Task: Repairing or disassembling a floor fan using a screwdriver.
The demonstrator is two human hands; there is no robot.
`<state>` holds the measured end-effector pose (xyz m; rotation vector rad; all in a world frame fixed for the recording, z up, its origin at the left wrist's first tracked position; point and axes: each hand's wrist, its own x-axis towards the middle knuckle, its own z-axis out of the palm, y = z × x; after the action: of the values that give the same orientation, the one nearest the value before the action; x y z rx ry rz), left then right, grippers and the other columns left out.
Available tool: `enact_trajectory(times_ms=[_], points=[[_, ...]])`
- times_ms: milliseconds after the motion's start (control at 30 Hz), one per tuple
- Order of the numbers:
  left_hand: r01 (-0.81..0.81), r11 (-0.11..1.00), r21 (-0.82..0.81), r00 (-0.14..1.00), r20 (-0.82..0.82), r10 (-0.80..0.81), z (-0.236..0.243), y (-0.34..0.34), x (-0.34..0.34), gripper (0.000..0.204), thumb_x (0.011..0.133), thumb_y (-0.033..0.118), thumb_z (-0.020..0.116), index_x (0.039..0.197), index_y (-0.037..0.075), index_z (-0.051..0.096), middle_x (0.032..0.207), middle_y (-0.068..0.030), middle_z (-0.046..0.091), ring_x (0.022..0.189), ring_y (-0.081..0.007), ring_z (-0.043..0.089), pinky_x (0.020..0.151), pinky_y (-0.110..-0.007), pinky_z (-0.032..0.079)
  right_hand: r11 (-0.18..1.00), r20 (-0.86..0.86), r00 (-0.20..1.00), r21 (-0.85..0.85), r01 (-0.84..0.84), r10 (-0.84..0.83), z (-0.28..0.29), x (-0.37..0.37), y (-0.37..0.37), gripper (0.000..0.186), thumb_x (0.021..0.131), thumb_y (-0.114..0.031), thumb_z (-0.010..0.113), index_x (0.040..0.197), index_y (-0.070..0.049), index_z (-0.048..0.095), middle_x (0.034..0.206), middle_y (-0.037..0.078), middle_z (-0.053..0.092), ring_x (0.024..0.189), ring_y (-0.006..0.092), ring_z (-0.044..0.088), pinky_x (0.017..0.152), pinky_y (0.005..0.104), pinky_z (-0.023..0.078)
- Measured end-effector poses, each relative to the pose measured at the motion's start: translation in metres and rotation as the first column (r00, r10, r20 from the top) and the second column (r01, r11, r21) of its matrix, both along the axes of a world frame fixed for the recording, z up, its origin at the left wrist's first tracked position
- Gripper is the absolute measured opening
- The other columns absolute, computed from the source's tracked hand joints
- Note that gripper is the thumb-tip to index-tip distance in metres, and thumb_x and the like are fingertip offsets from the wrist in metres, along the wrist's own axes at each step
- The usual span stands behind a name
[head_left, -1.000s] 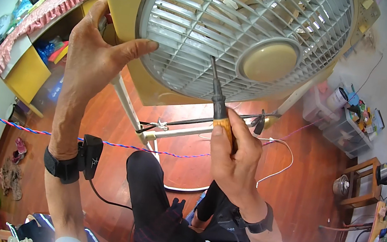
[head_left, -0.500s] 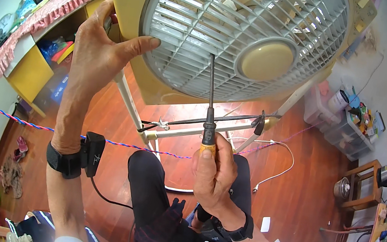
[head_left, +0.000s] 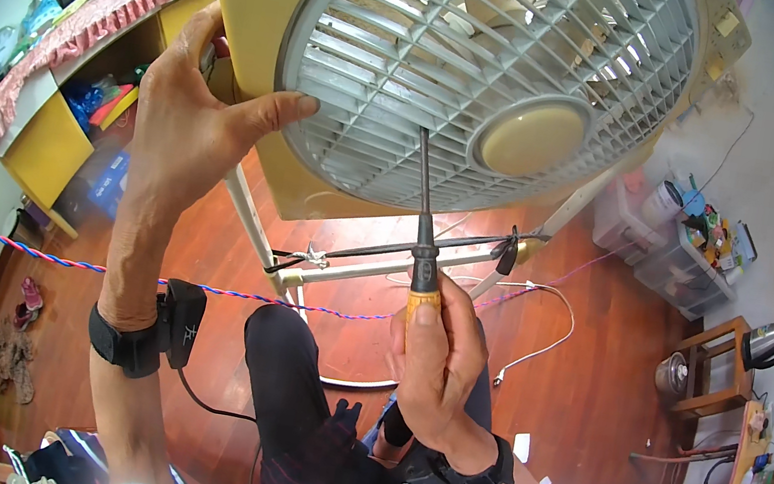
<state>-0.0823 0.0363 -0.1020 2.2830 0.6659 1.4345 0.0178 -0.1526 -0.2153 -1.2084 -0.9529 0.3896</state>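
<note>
- While the left hand [head_left: 180, 113] braces the yellow fan [head_left: 255, 18], the right hand [head_left: 439, 362] brings the screwdriver [head_left: 424, 253] up to its front.
- Look at the left fingers: they grasp the casing's edge, thumb across the front rim, the fingertips tucked out of sight behind.
- Over on the right, the fingers are closed around the amber-and-black handle, thumb laid along it, shaft pointing upward.
- And there's the tip, at the pale grille [head_left: 378, 104], left of the round hub [head_left: 532, 138]! Whether it touches a slat or passes between two, one cannot tell; no screw shows there.
- The fan sits tilted in front of the person, over a pale tubular frame [head_left: 253, 226] standing on the wooden floor [head_left: 613, 349].
- So the step in hand looks like tool work at the grille, apparently at the placing stage.
- From here, the next move seems to call for a steady casing, a well-seated tip and a straight wrist, clear of the slats.
</note>
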Motion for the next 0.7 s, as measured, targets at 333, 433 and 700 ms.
enact_trajectory(times_ms=[333, 433, 700], points=[[-0.054, 0.998, 0.022, 0.999, 0.008, 0.054, 0.000, -0.003, -0.002, 0.072, 0.054, 0.025, 0.083, 0.114, 0.001, 0.053, 0.089, -0.0093, 0.061, 0.083, -0.0183, 0.060, 0.074, -0.031, 0.049, 0.991, 0.373, 0.924, 0.128, 0.037, -0.082, 0.014, 0.005, 0.010, 0.034, 0.092, -0.017, 0.043, 0.116, 0.007, 0.046, 0.064, -0.001, 0.044, 0.054, 0.0052, 0.040, 0.047, 0.0211, 0.033], [-0.054, 0.998, 0.021, 0.999, -0.004, 0.054, 0.000, 0.000, 0.000, 0.073, 0.053, 0.027, 0.083, 0.115, 0.001, 0.053, 0.089, -0.0093, 0.060, 0.083, -0.0184, 0.059, 0.075, -0.031, 0.049, 0.999, 0.140, 0.989, -0.011, -0.044, 0.045, 0.018, 0.002, 0.004, 0.034, 0.093, -0.018, 0.044, 0.117, 0.006, 0.044, 0.065, -0.001, 0.044, 0.053, 0.0041, 0.038, 0.047, 0.0198, 0.033], [-0.037, 0.998, -0.040, 0.999, 0.010, 0.038, 0.000, 0.002, -0.004, 0.074, 0.052, 0.028, 0.083, 0.114, 0.001, 0.054, 0.088, -0.0090, 0.060, 0.084, -0.0201, 0.057, 0.077, -0.032, 0.046, 0.995, 0.140, 0.990, -0.102, -0.015, 0.029, 0.021, 0.020, -0.022, 0.031, 0.094, -0.016, 0.041, 0.116, 0.004, 0.046, 0.065, 0.003, 0.047, 0.048, 0.0032, 0.037, 0.043, 0.0185, 0.032]])
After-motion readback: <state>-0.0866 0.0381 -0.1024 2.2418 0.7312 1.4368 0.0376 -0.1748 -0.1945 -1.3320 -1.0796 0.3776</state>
